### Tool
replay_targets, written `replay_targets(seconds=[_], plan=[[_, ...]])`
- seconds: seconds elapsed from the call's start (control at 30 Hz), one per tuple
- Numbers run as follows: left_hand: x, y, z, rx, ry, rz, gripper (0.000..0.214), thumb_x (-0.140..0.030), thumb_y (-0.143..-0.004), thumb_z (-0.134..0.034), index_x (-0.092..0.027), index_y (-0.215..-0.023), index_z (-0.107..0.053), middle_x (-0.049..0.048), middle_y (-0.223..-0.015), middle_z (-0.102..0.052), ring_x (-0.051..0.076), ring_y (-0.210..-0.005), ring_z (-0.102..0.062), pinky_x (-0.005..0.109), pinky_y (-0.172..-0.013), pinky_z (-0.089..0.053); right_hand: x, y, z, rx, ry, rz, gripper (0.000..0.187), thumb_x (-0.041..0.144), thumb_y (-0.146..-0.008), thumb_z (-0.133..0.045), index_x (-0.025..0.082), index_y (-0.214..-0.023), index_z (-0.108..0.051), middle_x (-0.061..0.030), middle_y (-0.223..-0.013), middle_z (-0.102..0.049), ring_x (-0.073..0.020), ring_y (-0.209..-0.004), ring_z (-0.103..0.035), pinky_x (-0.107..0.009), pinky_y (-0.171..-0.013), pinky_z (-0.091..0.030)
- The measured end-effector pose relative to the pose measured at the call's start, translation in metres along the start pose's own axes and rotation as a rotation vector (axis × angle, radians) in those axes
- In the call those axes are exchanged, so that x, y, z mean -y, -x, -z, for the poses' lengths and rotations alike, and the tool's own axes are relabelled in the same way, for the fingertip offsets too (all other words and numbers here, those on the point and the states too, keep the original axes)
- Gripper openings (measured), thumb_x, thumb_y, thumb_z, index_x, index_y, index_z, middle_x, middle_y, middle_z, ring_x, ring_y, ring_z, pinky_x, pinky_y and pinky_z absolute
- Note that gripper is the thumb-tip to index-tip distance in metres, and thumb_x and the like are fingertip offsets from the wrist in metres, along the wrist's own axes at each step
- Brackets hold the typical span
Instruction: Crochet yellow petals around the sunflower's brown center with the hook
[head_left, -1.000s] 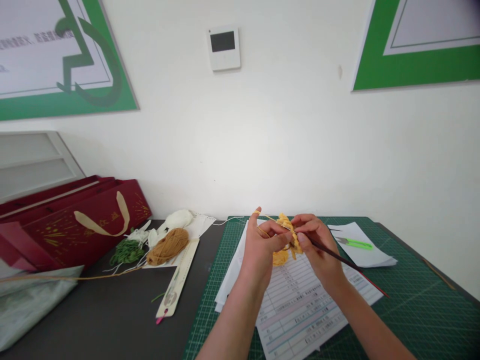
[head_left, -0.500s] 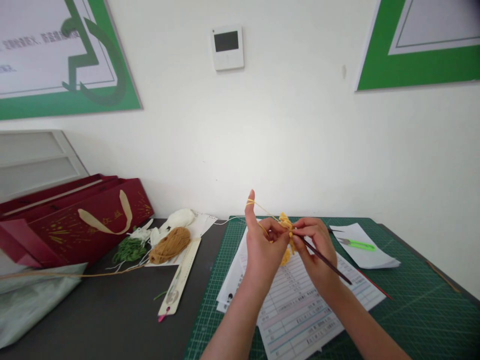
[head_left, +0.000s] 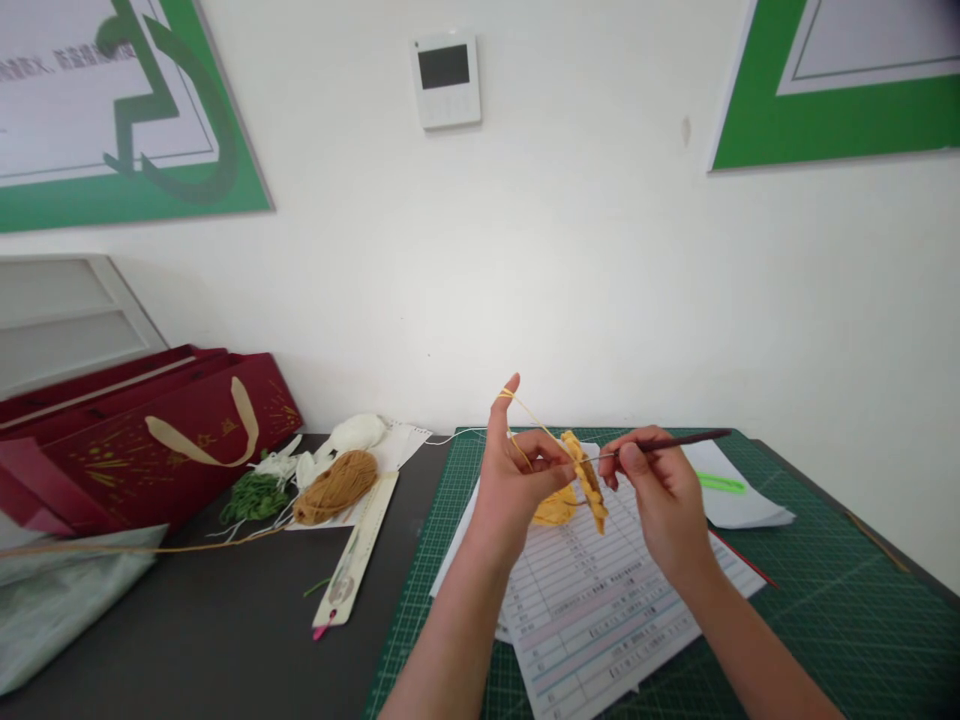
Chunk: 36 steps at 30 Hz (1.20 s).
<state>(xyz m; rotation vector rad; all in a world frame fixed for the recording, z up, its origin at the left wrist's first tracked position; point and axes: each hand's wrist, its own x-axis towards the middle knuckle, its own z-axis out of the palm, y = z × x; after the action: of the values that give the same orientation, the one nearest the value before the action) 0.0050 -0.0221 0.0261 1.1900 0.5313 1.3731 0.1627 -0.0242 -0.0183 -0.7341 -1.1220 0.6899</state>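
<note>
My left hand point(head_left: 517, 480) pinches the edge of a yellow crochet piece point(head_left: 589, 485) between thumb and fingers. Its index finger points up with yellow yarn looped round it, and a strand runs taut down to the piece. In my right hand point(head_left: 664, 490) is a crochet hook point(head_left: 682, 440) with a dark handle, held nearly level. The hook's thin metal shaft reaches left to the top part of the piece; its tip is hidden there. A ball of yellow yarn point(head_left: 555, 507) lies behind the left hand, above the printed sheets point(head_left: 600, 610).
A green cutting mat point(head_left: 817, 600) lies under the sheets. White paper and green thread snips point(head_left: 721, 483) are at right. Leftward are brown yarn point(head_left: 337, 488), green yarn point(head_left: 255, 497), white yarn point(head_left: 358, 433), a ruler-like bookmark point(head_left: 356, 560) and a red paper bag point(head_left: 172, 430).
My right hand has moved a little right and turned, so the hook's handle swung from pointing down-right to nearly level. The crochet piece now shows edge-on. The view has shifted slightly.
</note>
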Motion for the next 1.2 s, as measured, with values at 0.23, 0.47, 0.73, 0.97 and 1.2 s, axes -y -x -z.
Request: replay_targets(seconds=[0.23, 0.47, 0.73, 0.97, 1.2], plan=[[-0.002, -0.002, 0.002, 0.026, 0.053, 0.045, 0.107, -0.002, -0.069, -0.082, -0.026, -0.158, -0.028, -0.0056, -0.073, -0.067, 0.012, -0.069, -0.059, 0.026, -0.072, -0.045, 0.001, -0.001, -0.007, 0.022, -0.332, -0.336, 0.029, 0.043, -0.08, -0.081, 0.021, -0.075, -0.063, 0.0019, -0.066, -0.063, -0.0099, -0.06, -0.055, -0.022, -0.058, -0.047], [-0.001, -0.005, 0.005, 0.039, 0.013, 0.046, 0.094, -0.007, -0.07, -0.083, -0.02, -0.152, -0.039, -0.0038, -0.075, -0.065, 0.011, -0.065, -0.054, 0.026, -0.066, -0.045, -0.006, 0.004, -0.014, 0.024, -0.463, -0.457, 0.033, 0.046, -0.076, -0.084, 0.019, -0.071, -0.064, 0.0013, -0.069, -0.063, -0.0094, -0.061, -0.055, -0.022, -0.061, -0.049], [-0.001, -0.004, 0.005, 0.055, 0.04, -0.031, 0.092, -0.011, -0.07, -0.088, -0.024, -0.15, -0.043, -0.0043, -0.076, -0.066, 0.011, -0.068, -0.056, 0.025, -0.07, -0.046, 0.006, 0.003, -0.012, 0.047, -0.373, -0.221, 0.022, 0.042, -0.087, -0.075, 0.022, -0.08, -0.068, 0.001, -0.07, -0.065, -0.0114, -0.065, -0.056, -0.024, -0.064, -0.048], [0.006, -0.008, 0.009, 0.049, 0.019, -0.061, 0.103, -0.014, -0.069, -0.09, -0.027, -0.155, -0.035, -0.0031, -0.075, -0.067, 0.013, -0.069, -0.058, 0.026, -0.069, -0.047, 0.008, 0.007, -0.006, 0.045, -0.158, 0.04, 0.01, 0.031, -0.098, -0.062, 0.024, -0.092, -0.066, -0.001, -0.079, -0.07, -0.0153, -0.072, -0.062, -0.031, -0.073, -0.051], [0.009, -0.008, 0.007, 0.034, 0.018, -0.093, 0.101, -0.015, -0.068, -0.091, -0.028, -0.153, -0.037, -0.0036, -0.074, -0.066, 0.012, -0.067, -0.057, 0.025, -0.067, -0.048, 0.006, 0.01, 0.0, 0.169, 0.187, 0.476, 0.024, 0.01, -0.097, -0.055, 0.028, -0.11, -0.064, -0.0037, -0.096, -0.07, -0.019, -0.091, -0.067, -0.036, -0.081, -0.055]])
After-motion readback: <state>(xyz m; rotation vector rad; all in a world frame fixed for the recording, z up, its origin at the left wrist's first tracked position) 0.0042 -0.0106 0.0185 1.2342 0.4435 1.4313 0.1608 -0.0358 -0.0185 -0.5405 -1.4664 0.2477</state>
